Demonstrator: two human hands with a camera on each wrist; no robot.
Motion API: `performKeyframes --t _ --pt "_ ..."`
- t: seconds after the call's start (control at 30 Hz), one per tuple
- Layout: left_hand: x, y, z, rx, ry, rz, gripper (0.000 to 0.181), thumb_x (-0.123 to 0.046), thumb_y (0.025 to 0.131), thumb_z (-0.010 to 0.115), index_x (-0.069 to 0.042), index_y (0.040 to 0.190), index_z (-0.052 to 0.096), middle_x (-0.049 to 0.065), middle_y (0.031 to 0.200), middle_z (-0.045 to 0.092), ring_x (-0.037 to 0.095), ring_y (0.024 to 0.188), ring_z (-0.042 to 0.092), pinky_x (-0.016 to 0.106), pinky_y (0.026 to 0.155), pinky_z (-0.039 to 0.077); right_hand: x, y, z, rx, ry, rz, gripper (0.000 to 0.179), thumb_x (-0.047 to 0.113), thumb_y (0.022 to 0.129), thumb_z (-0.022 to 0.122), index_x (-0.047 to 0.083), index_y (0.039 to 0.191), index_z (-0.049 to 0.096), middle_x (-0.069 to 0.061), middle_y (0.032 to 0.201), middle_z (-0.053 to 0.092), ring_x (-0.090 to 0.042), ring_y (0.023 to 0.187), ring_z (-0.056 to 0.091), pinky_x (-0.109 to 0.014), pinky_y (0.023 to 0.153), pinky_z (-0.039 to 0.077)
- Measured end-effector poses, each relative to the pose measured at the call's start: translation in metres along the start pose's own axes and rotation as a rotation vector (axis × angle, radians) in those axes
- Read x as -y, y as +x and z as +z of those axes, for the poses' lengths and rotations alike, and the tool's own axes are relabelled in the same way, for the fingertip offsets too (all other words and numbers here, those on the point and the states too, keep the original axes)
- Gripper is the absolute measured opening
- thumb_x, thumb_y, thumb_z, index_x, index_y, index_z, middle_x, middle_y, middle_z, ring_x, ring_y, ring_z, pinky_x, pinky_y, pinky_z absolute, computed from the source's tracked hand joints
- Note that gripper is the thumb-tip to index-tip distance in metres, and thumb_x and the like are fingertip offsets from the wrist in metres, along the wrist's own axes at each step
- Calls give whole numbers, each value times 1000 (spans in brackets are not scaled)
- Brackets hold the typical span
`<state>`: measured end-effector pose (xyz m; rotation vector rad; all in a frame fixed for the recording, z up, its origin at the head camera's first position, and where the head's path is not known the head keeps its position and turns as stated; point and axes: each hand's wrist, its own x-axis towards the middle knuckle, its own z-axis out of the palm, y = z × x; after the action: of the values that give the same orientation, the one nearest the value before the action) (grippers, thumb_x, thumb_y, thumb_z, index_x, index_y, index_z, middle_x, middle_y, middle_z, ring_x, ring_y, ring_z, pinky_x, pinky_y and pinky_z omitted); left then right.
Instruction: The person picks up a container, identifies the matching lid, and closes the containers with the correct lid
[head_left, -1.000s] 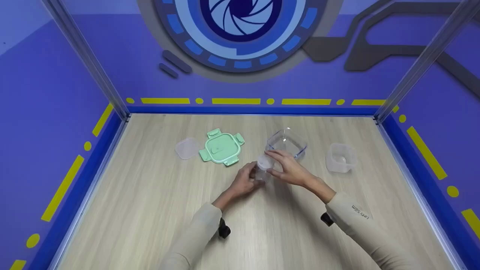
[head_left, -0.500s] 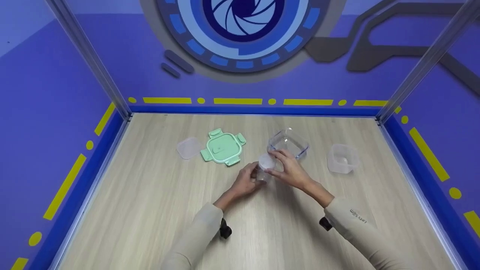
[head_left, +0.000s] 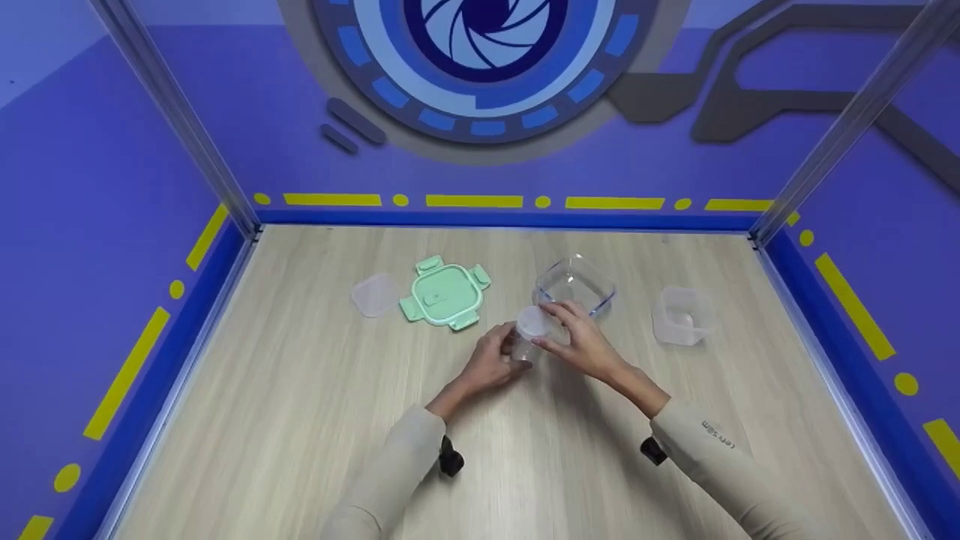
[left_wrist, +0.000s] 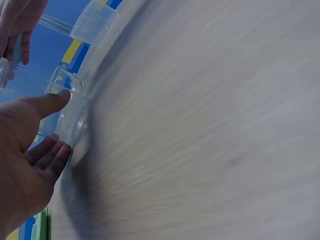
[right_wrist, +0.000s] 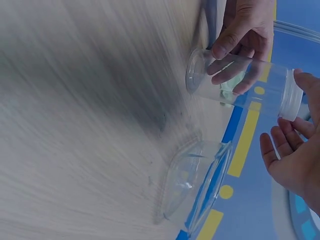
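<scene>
While left fingers (left_wrist: 60, 157) grip the jar (right_wrist: 265, 92) (low), right fingers (right_wrist: 282, 142) hold its lid (right_wrist: 291, 97).

I'm seeing a green four-clip lid (head_left: 448, 295) just beside a flat translucent square (head_left: 375, 295) on the wood-grain table (head_left: 300, 450), plus a clear bowl (head_left: 574, 289) between that lid and a frosted tub (head_left: 681, 321), blue walls (head_left: 262, 112) around.

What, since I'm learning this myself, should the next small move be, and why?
Probably a gentle twist of the white lid by the right hand: its fingers pinch the lid's edge, while the left hand grips the clear jar lower down and can steady it.
</scene>
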<state>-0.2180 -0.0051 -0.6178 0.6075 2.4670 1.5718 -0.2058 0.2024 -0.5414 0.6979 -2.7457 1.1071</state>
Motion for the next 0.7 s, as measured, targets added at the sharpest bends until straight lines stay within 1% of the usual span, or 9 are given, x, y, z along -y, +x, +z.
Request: performKeyframes --t 0.13,0.23,0.43,0.57,0.63,0.7 --pt "-6 -1 -3 -17 -54 14 72 -13 85 84 -4 146 48 18 133 59 31 120 64 45 102 55 1 1 -1 10 6 22 58 22 89 81 0 138 59 -16 134 62 -31 120 59 -49 96 55" --pt "-7 0 -3 -42 -105 24 72 -16 86 84 -5 147 48 17 136 59 32 124 62 47 106 53 2 2 -1 2 19 27 58 22 88 82 0 137 60 -16 132 63 -31 120 60 -50 96 55" --pt "-3 -1 0 -85 -189 -26 63 -16 88 81 -11 144 53 12 138 62 30 128 60 48 109 50 2 3 2 -14 62 38 59 21 86 84 0 136 60 -16 130 64 -31 120 60 -50 97 54" --pt "-1 -2 2 -92 -230 -41 60 -15 89 80 -12 143 55 12 139 62 31 128 60 50 109 50 1 2 6 -56 109 53 59 19 84 85 -1 134 61 -18 127 64 -35 119 61 -55 95 53" --pt "-1 -2 2 -89 -241 -39 59 -15 89 80 -12 143 55 12 139 62 31 129 59 49 109 50 2 1 8 -92 137 64 58 16 82 87 -1 131 63 -18 124 65 -37 117 61 -57 94 53" --pt "-2 -2 2 -88 -240 -37 59 -15 89 80 -12 143 55 12 139 62 30 129 59 48 110 50 1 0 12 -132 162 75 57 14 80 88 -2 129 64 -18 122 66 -37 114 62 -57 92 53"
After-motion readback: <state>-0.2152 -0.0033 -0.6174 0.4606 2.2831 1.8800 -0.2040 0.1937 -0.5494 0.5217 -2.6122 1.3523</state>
